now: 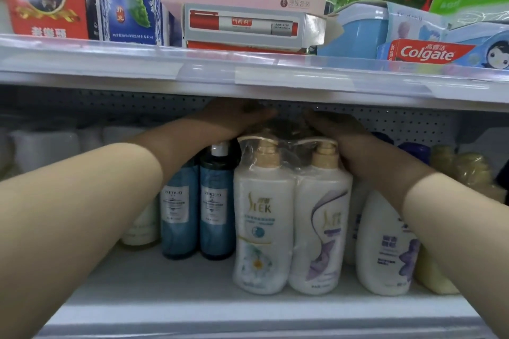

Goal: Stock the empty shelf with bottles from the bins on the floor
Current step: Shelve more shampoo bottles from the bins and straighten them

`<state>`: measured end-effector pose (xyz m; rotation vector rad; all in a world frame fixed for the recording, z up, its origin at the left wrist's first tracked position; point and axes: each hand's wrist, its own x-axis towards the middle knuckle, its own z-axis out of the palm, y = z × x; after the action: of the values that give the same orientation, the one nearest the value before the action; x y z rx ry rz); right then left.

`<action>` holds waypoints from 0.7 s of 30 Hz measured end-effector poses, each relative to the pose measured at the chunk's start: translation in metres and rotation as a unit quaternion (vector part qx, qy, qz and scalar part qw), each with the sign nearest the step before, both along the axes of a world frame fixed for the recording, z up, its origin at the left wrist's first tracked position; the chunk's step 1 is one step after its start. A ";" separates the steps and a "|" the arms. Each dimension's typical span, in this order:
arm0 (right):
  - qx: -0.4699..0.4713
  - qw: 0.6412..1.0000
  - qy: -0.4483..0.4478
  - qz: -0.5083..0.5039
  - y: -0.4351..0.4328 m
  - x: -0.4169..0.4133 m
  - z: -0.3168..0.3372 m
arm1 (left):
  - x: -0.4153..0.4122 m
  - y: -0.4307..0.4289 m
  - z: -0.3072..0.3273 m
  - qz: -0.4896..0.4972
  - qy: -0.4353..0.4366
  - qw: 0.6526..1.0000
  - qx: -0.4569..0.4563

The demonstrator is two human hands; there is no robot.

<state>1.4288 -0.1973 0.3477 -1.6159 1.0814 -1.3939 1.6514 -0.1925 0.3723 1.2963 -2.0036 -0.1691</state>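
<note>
White shelf [165,283] holds two blue bottles [214,212], two wrapped white pump bottles [264,217] beside them, one purple-labelled bottle [385,245]. Left hand [237,115] and right hand [338,129] reach over the pumps; shadow hides how their fingers [260,115] lie.

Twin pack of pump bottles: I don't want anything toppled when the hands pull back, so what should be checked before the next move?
1. The twin pack stands upright: ok.
2. The blue bottles beside it stand upright: ok.
3. What the left hand and right hand hold behind the pack: cannot tell, it lies in shadow.
4. The right sleeve is clear of the white bottle: cannot tell; it crosses in front of it.
5. The shelf floor is bare in front of the row: ok.
</note>
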 end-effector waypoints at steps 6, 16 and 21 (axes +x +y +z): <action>-0.057 0.990 0.128 0.022 0.042 -0.024 -0.017 | 0.005 0.063 -0.029 -0.067 0.032 0.997 -0.020; -0.173 0.957 0.230 0.025 0.078 -0.029 -0.047 | -0.020 0.072 -0.063 0.048 -0.065 0.995 -0.065; -0.156 0.950 0.269 0.013 0.075 -0.030 -0.041 | -0.020 0.071 -0.061 0.082 -0.093 0.991 -0.055</action>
<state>1.3989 -0.1219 0.3067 -2.3240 1.1702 -1.1740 1.6313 -0.1215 0.3113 1.4417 -2.0170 0.1422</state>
